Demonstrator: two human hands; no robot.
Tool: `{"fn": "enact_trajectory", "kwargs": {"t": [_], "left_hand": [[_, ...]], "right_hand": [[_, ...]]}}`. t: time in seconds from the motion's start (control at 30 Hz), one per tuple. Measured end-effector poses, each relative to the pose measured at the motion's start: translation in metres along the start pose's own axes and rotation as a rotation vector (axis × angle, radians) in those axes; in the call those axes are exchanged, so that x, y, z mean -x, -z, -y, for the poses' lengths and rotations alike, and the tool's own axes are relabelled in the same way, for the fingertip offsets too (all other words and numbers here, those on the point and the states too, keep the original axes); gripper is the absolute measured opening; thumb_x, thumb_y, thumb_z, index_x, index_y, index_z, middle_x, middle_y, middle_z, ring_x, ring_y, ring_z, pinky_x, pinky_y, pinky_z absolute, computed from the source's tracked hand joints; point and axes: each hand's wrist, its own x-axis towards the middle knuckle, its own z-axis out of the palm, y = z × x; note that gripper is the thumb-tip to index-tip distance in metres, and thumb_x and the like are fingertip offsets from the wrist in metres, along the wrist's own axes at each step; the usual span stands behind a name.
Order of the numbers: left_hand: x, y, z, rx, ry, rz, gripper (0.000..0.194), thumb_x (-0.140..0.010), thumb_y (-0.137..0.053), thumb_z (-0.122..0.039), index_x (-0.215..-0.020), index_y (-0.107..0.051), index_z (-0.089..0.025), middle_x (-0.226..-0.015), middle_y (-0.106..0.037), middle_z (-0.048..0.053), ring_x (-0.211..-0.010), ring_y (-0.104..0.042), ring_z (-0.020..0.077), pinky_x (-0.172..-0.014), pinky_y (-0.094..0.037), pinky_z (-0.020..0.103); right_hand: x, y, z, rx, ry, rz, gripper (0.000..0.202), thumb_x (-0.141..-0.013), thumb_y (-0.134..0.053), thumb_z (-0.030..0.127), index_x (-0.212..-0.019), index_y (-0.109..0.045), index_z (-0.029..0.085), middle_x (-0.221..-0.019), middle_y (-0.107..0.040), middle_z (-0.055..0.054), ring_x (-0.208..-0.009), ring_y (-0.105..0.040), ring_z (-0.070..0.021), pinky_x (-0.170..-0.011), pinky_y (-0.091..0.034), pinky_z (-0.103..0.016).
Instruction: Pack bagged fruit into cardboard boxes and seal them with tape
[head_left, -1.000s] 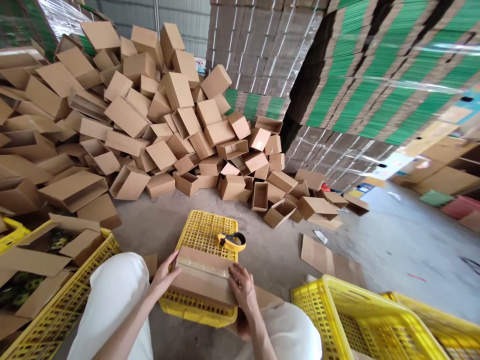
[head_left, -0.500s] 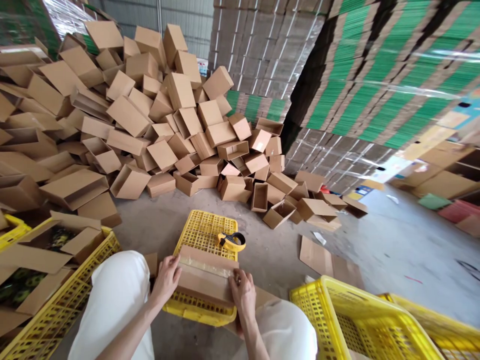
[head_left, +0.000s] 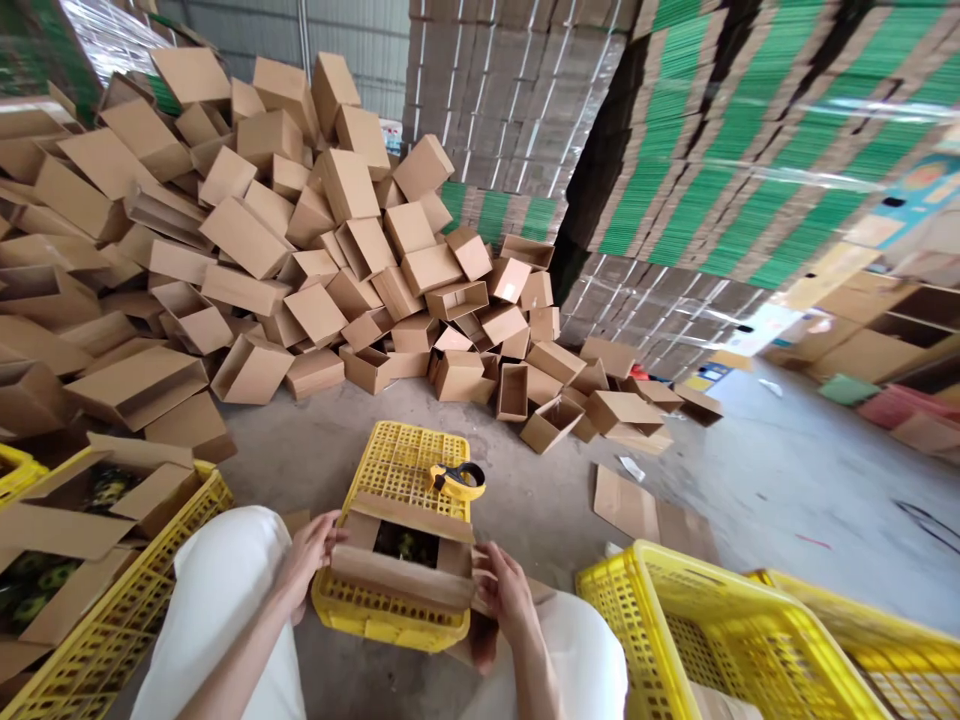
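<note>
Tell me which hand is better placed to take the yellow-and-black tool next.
Right, probably: the tool lies toward the right edge of the yellow crate, nearer the right hand. The left hand is by the left end of the open carton.

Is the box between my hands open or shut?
Open. The box has its long flaps spread apart, showing greenish contents.

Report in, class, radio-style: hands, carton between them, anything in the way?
Left hand at left end of carton, right hand at right end. Carton on yellow crate, open-topped, green contents showing. Tape dispenser beyond carton, not over opening.
</note>
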Motion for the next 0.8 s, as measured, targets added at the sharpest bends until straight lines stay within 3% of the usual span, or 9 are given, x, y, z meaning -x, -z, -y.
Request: {"fn": "enact_trajectory", "kwargs": {"t": [0.1, 0.2, 0.27, 0.3, 0.4, 0.5, 0.6, 0.7, 0.8], "left_hand": [[-0.006, 0.002, -0.001, -0.128, 0.026, 0.088, 0.077, -0.076, -0.076, -0.071, -0.132, -0.067, -0.018, -0.103, -0.078, 0.011, -0.068, -0.074, 0.0199, -0.060, -0.058, 0.031], [-0.009, -0.002, 0.000, -0.456, -0.187, 0.089, 0.086, -0.069, -0.078, -0.067, -0.138, -0.066, -0.016, -0.113, -0.073, 0.012, -0.093, -0.076, 0.0292, -0.084, -0.062, 0.042], [-0.009, -0.007, -0.001, -0.678, -0.305, 0.067, 0.091, -0.066, -0.079, -0.061, -0.142, -0.064, -0.014, -0.125, -0.068, 0.016, -0.121, -0.068, 0.0379, -0.108, -0.052, 0.049], [-0.008, -0.011, -0.004, -0.772, -0.328, 0.070, 0.095, -0.063, -0.080, -0.058, -0.145, -0.061, -0.013, -0.133, -0.064, 0.019, -0.131, -0.062, 0.0410, -0.114, -0.047, 0.051], [-0.004, -0.025, -0.016, -0.991, -0.295, 0.117, 0.101, -0.060, -0.082, -0.052, -0.149, -0.056, -0.012, -0.145, -0.055, 0.024, -0.137, -0.053, 0.0468, -0.113, -0.045, 0.054], [0.001, -0.047, -0.026, -1.124, -0.238, 0.106, 0.102, -0.062, -0.080, -0.055, -0.148, -0.053, -0.007, -0.147, -0.052, 0.029, -0.138, -0.048, 0.0518, -0.108, -0.045, 0.059], [0.005, -0.066, -0.023, -1.170, -0.214, 0.028, 0.106, -0.069, -0.076, -0.042, -0.160, -0.038, -0.002, -0.159, -0.041, 0.033, -0.144, -0.040, 0.0532, -0.110, -0.043, 0.062], [0.004, -0.066, -0.014, -1.076, -0.181, -0.032, 0.105, -0.072, -0.067, -0.026, -0.167, -0.028, -0.005, -0.170, -0.032, 0.029, -0.150, -0.038, 0.0511, -0.115, -0.039, 0.064], [-0.006, -0.043, -0.014, -0.738, -0.156, 0.056, 0.090, -0.075, -0.062, -0.026, -0.162, -0.042, -0.012, -0.167, -0.044, 0.022, -0.151, -0.043, 0.0431, -0.121, -0.038, 0.055]], "right_hand": [[-0.001, -0.003, -0.010, 0.361, 0.055, 0.096, 0.048, -0.083, -0.065, 0.070, -0.081, -0.064, 0.022, -0.068, -0.068, -0.001, -0.043, -0.050, -0.0127, -0.044, -0.037, -0.025], [0.000, -0.008, -0.021, 0.754, 0.365, -0.082, 0.039, -0.086, -0.067, 0.061, -0.078, -0.062, 0.023, -0.075, -0.069, -0.005, -0.069, -0.069, -0.0247, -0.066, -0.056, -0.035], [0.001, -0.012, -0.026, 0.921, 0.517, -0.206, 0.035, -0.085, -0.072, 0.055, -0.098, -0.068, 0.023, -0.103, -0.074, -0.012, -0.101, -0.073, -0.0336, -0.089, -0.059, -0.043], [0.002, -0.015, -0.028, 0.981, 0.537, -0.218, 0.043, -0.083, -0.075, 0.052, -0.114, -0.068, 0.023, -0.123, -0.072, -0.016, -0.116, -0.071, -0.0371, -0.097, -0.058, -0.046], [0.003, -0.031, -0.033, 1.104, 0.439, -0.131, 0.089, -0.078, -0.081, 0.049, -0.155, -0.048, 0.018, -0.165, -0.045, -0.025, -0.143, -0.056, -0.0449, -0.105, -0.056, -0.050], [0.004, -0.054, -0.036, 1.189, 0.332, -0.128, 0.100, -0.084, -0.074, 0.047, -0.166, -0.032, 0.008, -0.174, -0.023, -0.032, -0.147, -0.050, -0.0504, -0.105, -0.055, -0.056], [0.002, -0.067, -0.035, 1.201, 0.300, -0.186, 0.094, -0.085, -0.064, 0.029, -0.167, -0.028, 0.001, -0.174, -0.018, -0.035, -0.149, -0.048, -0.0490, -0.107, -0.053, -0.054], [-0.004, -0.052, -0.032, 1.036, 0.225, -0.112, 0.094, -0.084, -0.059, 0.024, -0.168, -0.025, 0.003, -0.170, -0.031, -0.033, -0.146, -0.055, -0.0426, -0.111, -0.052, -0.049], [-0.015, -0.015, -0.033, 0.800, 0.261, -0.039, 0.088, -0.088, -0.050, 0.025, -0.171, -0.025, 0.011, -0.164, -0.051, -0.020, -0.148, -0.055, -0.0315, -0.119, -0.048, -0.043]]}}
